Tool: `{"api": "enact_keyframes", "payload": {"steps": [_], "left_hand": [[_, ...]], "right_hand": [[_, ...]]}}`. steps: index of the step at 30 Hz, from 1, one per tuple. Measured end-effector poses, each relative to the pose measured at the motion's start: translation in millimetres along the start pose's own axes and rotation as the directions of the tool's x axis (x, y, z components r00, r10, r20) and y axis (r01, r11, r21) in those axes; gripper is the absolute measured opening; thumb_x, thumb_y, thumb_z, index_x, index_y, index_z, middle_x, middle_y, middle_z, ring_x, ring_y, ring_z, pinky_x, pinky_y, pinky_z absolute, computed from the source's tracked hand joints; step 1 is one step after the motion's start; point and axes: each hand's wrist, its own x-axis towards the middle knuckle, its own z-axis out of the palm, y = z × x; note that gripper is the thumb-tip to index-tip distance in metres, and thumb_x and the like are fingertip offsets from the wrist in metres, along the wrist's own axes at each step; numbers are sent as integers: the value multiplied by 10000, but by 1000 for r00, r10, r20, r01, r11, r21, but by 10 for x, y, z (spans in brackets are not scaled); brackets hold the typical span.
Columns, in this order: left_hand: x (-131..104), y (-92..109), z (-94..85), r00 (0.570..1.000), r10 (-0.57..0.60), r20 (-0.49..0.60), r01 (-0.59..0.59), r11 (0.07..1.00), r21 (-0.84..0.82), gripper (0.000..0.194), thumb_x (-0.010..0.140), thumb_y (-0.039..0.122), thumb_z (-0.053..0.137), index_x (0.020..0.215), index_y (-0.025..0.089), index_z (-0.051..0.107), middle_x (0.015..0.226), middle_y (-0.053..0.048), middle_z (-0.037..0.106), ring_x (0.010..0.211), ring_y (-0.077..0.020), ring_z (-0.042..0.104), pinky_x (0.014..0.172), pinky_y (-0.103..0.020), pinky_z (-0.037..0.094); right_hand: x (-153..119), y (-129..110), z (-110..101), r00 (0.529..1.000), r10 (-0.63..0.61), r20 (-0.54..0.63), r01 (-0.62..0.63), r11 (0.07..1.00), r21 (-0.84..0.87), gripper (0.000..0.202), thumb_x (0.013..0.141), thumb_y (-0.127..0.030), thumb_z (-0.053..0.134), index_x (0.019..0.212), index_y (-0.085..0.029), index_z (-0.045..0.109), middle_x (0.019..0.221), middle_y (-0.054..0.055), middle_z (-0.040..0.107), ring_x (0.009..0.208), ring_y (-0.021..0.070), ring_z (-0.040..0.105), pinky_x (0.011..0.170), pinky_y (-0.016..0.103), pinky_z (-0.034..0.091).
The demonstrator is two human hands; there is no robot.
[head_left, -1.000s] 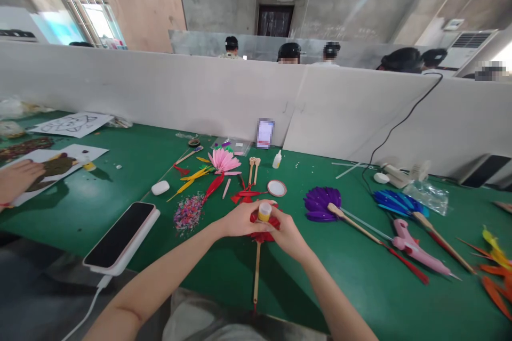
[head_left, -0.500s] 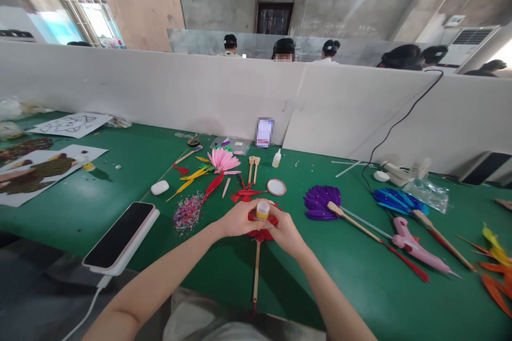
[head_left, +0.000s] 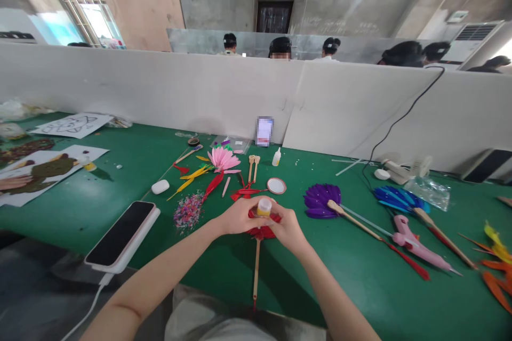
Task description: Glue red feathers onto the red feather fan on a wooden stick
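"Midway along the green table (head_left: 224,272), what was listed?"

"Bottle (head_left: 264,206), one, small, yellow-labelled, blunt end up, between left hand (head_left: 240,218) and right hand (head_left: 288,228). Red fan (head_left: 262,233), one, feathers directly below, partly covered by the hands."

"State of hands?"

"Close together, curled about the bottle. Which one clamped it could not be told; fingertips were partly hidden."

"Long axis?"

"Fan: wooden handle (head_left: 256,269) ran from the feathers back toward the wearer, between the forearms (head_left: 182,258). Bottle: roughly upright, across that line."

"Nearer hand?"

"Neither, clearly; bottle and feathers sat midway. Dish (head_left: 276,186): just beyond both. Purple fan (head_left: 322,201): rightward, apart from the right hand."
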Motion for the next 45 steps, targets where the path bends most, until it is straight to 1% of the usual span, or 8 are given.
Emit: {"api": "enact_keyframes", "payload": {"steps": [7,12,17,23,32,37,41,45], "left_hand": [[32,130,-45,999,31,-14,-31,999,15,467,829,376,654,1245,187,558,1128,-66,687,1002,-230,643,902,-312,478],[50,219,-81,999,41,-16,-41,999,34,484,833,385,644,1263,186,544,1151,-71,679,1001,-229,640,884,-302,484],[88,307,-158,999,36,11,-37,997,73,479,838,378,634,1261,171,544,1142,-75,680,994,-239,636,880,-311,484],[120,316,-218,999,41,-2,-41,993,110,475,844,382,623,1262,171,537,1114,-68,684,973,-237,629,877,-316,473],[177,352,-296,996,88,-28,-83,987,138,449,844,382,620,1241,183,552,960,-37,703,792,-180,624,723,-260,479],[206,355,-335,992,118,-36,-112,985,129,464,844,357,629,1266,187,537,1047,-44,697,876,-195,640,779,-266,477],[230,349,-354,992,125,-32,-120,985,121,481,843,372,631,1282,199,536,1024,-39,702,887,-204,645,785,-275,488],[226,351,-337,993,117,-16,-114,986,118,464,852,363,624,1271,187,534,1034,-46,702,900,-208,648,805,-284,489]], "right_hand": [[20,-97,-64,999,-33,-12,33,999,7,258,761,-145,570,988,-175,690,913,63,755,901,283,694,833,383,530],[50,-178,-111,996,-90,2,90,995,42,257,794,-202,587,1035,-182,674,973,66,751,902,269,695,811,363,542],[91,-264,-157,992,-123,-15,123,992,26,256,804,-186,578,1037,-180,683,993,60,750,893,255,695,790,344,542],[161,-314,-186,990,-138,-28,137,990,-17,249,764,-145,576,974,-180,705,919,44,760,830,241,692,740,331,539],[282,-372,-214,985,-172,-2,172,985,-7,242,780,-157,572,960,-197,729,932,39,762,840,238,697,785,351,536],[327,-391,-234,984,-180,-2,180,984,-4,243,799,-176,581,992,-199,728,943,44,759,845,247,695,798,369,534],[352,-398,-242,985,-175,-11,175,985,-9,206,800,-194,602,961,-204,730,931,49,762,888,273,690,819,399,529],[327,-374,-238,985,-172,-16,172,985,-9,229,783,-168,595,970,-201,724,957,48,759,875,263,696,802,381,533]]}}
